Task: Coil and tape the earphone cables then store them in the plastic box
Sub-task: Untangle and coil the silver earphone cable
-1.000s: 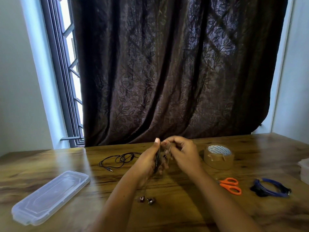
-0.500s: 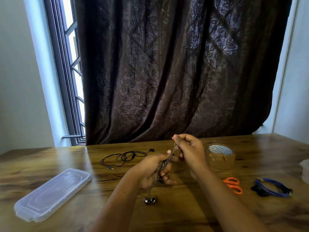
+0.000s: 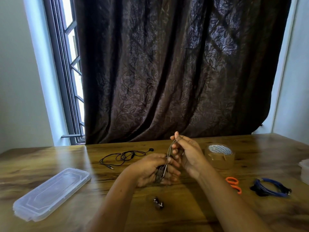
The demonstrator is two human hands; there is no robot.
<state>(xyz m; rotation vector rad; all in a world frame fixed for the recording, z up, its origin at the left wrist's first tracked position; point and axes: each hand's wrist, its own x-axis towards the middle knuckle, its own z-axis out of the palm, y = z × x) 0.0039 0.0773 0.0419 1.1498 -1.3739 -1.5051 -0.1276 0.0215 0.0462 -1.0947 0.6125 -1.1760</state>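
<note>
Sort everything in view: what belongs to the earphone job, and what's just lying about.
Job: grey earphone cable, black earphones, blue cable bundle, tape roll, scissors, clear lid, plastic box.
Not the job: curtain, window.

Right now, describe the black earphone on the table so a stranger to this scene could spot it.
Start at the dark curtain behind the wooden table. Just in front of its hem, beyond the left hand gripping the grey cable, lies the black earphone cable. Unlike the coiled blue cable by the orange scissors, it is a loose tangle with a silver jack plug at its near end.
</note>
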